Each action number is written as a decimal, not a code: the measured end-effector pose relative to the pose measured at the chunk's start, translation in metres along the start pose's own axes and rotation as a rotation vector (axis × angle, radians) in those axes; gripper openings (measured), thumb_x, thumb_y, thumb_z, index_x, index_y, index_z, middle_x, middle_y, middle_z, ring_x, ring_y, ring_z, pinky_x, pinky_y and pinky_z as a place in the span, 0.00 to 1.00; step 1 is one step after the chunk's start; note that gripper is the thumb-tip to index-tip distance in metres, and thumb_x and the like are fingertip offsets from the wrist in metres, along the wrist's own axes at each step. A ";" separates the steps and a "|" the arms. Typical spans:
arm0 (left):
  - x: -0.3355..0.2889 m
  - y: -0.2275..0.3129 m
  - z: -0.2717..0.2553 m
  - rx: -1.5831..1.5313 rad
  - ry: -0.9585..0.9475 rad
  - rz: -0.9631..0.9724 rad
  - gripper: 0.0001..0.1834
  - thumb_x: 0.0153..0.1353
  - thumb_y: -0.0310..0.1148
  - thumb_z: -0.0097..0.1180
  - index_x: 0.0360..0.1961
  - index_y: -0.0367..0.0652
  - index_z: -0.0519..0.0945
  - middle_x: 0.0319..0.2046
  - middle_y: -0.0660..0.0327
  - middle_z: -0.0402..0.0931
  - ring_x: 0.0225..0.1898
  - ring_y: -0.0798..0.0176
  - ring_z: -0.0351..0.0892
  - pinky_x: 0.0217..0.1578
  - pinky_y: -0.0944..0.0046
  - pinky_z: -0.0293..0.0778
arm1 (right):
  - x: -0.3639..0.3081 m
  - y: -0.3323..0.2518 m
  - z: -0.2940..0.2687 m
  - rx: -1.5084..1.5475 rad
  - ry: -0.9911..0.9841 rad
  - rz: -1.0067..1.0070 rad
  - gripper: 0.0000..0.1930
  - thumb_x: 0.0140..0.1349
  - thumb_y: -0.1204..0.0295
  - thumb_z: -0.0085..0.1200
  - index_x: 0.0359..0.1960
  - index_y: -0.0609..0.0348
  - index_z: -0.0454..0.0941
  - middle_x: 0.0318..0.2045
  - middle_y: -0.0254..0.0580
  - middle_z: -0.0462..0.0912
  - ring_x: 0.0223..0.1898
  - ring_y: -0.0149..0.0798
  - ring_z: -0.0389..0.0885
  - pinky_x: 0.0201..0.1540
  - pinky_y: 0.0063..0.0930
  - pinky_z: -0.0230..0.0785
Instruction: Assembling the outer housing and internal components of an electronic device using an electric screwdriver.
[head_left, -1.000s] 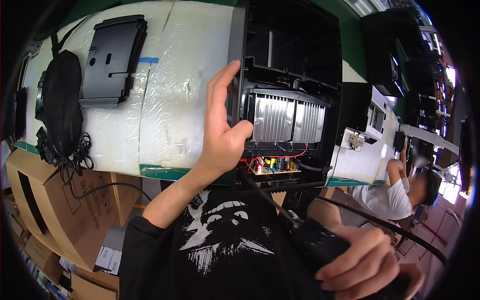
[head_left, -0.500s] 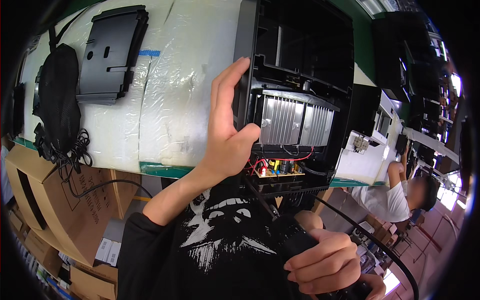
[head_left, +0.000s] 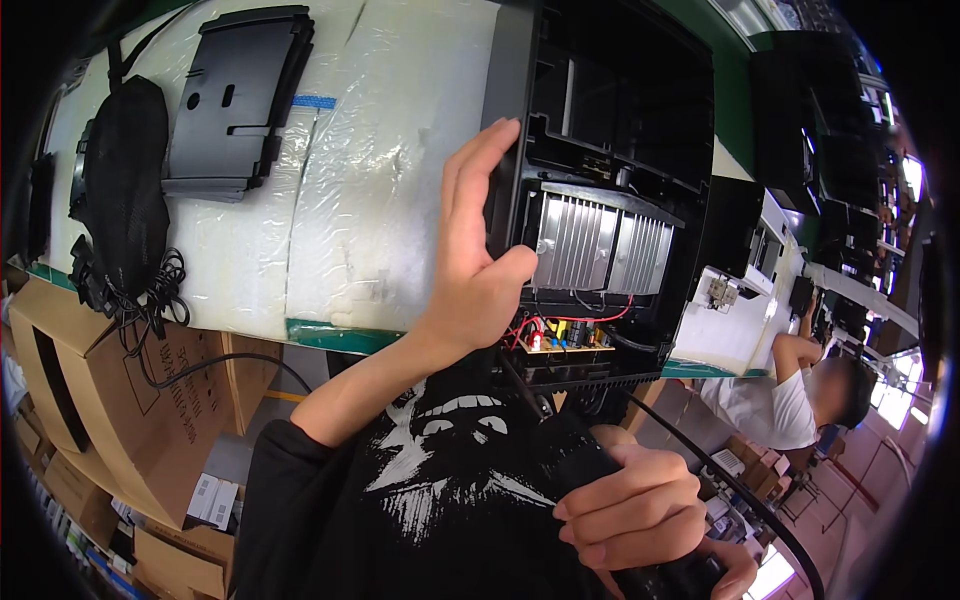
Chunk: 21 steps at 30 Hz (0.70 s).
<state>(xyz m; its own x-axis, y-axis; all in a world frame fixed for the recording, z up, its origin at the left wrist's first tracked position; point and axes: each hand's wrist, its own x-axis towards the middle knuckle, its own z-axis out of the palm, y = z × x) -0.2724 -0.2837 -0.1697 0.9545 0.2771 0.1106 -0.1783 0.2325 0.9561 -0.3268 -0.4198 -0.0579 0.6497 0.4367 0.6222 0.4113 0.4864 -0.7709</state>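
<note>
A black appliance housing (head_left: 510, 200) stands open on the table, showing two silver finned heat sinks (head_left: 580, 240) and a small circuit board (head_left: 568, 338) with red wires below them. My left hand (head_left: 470, 270) lies against the housing's left wall, its fingers stretched along it and the thumb spread apart at the edge. Low in front of my shirt, my right hand (head_left: 640, 505) is wrapped round a black power screwdriver (head_left: 575, 450). The tool's thin shaft points up toward the housing's near edge; where its tip ends is hard to make out.
On the plastic-covered table (head_left: 370, 220) lie a black plastic panel (head_left: 235, 100) and a black mesh bag (head_left: 125, 190) with coiled cables. Cardboard boxes (head_left: 150, 420) stand at lower left. A black cable (head_left: 730, 470) runs past my right hand. Another person (head_left: 770, 405) works at the right.
The view has shifted slightly, so the table and housing sit a little further right. My right hand and the screwdriver have moved slightly left; my left hand keeps its place on the housing.
</note>
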 end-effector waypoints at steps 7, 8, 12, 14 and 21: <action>-0.002 -0.003 0.006 -0.102 0.032 0.012 0.42 0.36 0.13 0.41 0.62 0.36 0.59 0.62 0.51 0.52 0.66 0.53 0.49 0.65 0.61 0.44 | 0.003 0.004 0.001 -0.123 0.004 -0.058 0.20 0.63 0.56 0.30 0.34 0.58 0.71 0.20 0.51 0.79 0.18 0.47 0.79 0.21 0.23 0.61; -0.002 -0.003 0.005 -0.120 0.045 -0.001 0.42 0.36 0.13 0.41 0.62 0.36 0.59 0.62 0.51 0.52 0.66 0.53 0.49 0.65 0.60 0.44 | 0.011 0.008 0.006 -0.091 0.013 -0.063 0.14 0.63 0.59 0.34 0.39 0.55 0.66 0.20 0.52 0.79 0.18 0.49 0.78 0.22 0.29 0.67; -0.002 -0.004 0.000 -0.059 0.057 0.007 0.42 0.37 0.14 0.40 0.62 0.35 0.59 0.62 0.50 0.52 0.66 0.53 0.49 0.65 0.60 0.43 | 0.024 -0.002 -0.013 0.020 -0.203 0.196 0.27 0.58 0.53 0.27 0.32 0.68 0.70 0.23 0.59 0.78 0.20 0.54 0.78 0.20 0.32 0.68; -0.002 -0.003 0.001 -0.070 0.048 0.000 0.42 0.37 0.14 0.40 0.62 0.35 0.59 0.62 0.50 0.53 0.66 0.52 0.49 0.65 0.60 0.43 | 0.019 -0.007 -0.011 0.040 -0.225 0.320 0.37 0.55 0.48 0.24 0.27 0.76 0.75 0.23 0.61 0.78 0.22 0.54 0.79 0.18 0.32 0.63; 0.000 -0.006 0.001 -0.027 0.040 0.067 0.42 0.37 0.14 0.40 0.62 0.34 0.57 0.63 0.49 0.52 0.67 0.51 0.48 0.66 0.59 0.41 | 0.012 0.005 0.001 -0.014 -0.135 0.065 0.16 0.59 0.60 0.35 0.38 0.60 0.65 0.25 0.62 0.77 0.21 0.53 0.77 0.21 0.40 0.70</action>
<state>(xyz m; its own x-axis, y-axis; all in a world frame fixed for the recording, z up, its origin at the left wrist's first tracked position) -0.2709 -0.2855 -0.1749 0.9301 0.3294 0.1627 -0.2481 0.2366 0.9394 -0.3171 -0.4114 -0.0543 0.5839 0.5648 0.5832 0.3809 0.4438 -0.8112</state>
